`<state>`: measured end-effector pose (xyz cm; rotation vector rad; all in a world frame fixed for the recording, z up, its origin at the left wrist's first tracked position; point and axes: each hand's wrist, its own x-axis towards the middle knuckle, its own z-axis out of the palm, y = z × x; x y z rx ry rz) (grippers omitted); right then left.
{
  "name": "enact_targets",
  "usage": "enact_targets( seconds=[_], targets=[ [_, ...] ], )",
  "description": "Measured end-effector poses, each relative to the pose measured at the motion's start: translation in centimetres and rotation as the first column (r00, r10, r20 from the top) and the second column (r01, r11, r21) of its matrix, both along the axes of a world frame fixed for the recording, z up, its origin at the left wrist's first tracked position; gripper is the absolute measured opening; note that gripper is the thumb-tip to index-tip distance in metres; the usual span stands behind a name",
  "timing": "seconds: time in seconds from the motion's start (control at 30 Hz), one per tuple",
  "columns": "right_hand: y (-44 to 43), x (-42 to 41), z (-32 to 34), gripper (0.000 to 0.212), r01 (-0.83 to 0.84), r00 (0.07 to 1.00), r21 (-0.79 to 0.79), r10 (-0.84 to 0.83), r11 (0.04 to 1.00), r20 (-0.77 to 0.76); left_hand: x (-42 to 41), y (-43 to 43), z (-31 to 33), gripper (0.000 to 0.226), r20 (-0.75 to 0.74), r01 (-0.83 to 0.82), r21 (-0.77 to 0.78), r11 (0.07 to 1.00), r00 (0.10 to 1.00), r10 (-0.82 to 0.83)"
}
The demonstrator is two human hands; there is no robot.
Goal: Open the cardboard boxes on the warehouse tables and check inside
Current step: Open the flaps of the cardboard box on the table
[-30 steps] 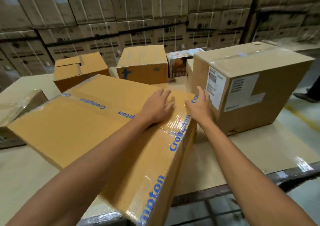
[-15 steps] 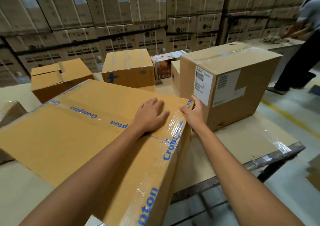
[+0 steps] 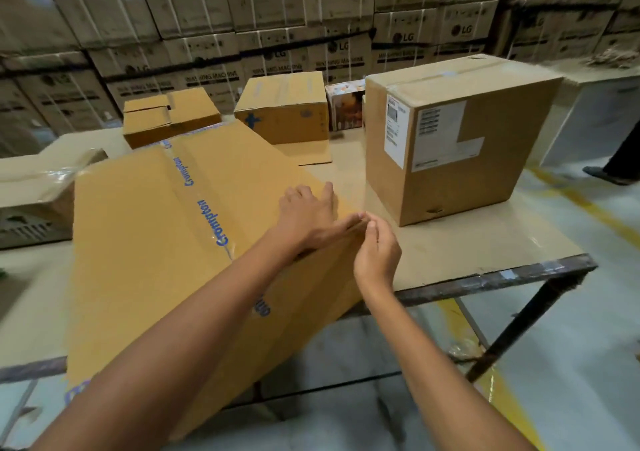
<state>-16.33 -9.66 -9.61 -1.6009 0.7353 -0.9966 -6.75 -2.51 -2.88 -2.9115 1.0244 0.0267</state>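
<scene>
Swung round since a moment ago, the Crompton-taped box (image 3: 156,225) now overhangs the near edge of the table (image 3: 467,253). The left hand (image 3: 306,215) lies flat on top, while the right hand (image 3: 377,260) curls at its corner, grip unclear. Stacked cartons (image 3: 311,18) wall the room.

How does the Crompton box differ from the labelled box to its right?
Crompton box is long and low; labelled box is near cubic. Crompton box has blue printed tape; labelled box has white labels. The left hand rests on the Crompton box; the labelled box is untouched. Both are shut brown cardboard.
</scene>
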Motion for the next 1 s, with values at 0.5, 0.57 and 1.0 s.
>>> enact_targets(
  seconds=[0.5,0.57,1.0],
  targets=[
    [4.3,-8.5,-10.2,0.035,-0.069,0.958,0.972,0.287,0.223,0.002,-7.8,5.3,-1.5,0.102,-0.068,0.045,-0.143,0.989,0.996,-0.055],
    [4.7,-8.6,-10.3,0.038,-0.137,0.959,0.968,0.272,0.211,0.076,-8.1,5.7,-1.1,0.099,-0.072,0.055,-0.165,0.985,0.995,-0.068],
    [6.9,-8.2,-6.9,0.029,-0.229,0.95,0.933,0.274,0.278,0.151,-7.5,12.1,4.7,0.088,-0.216,-0.403,-0.344,0.848,0.913,0.346]
  ],
)
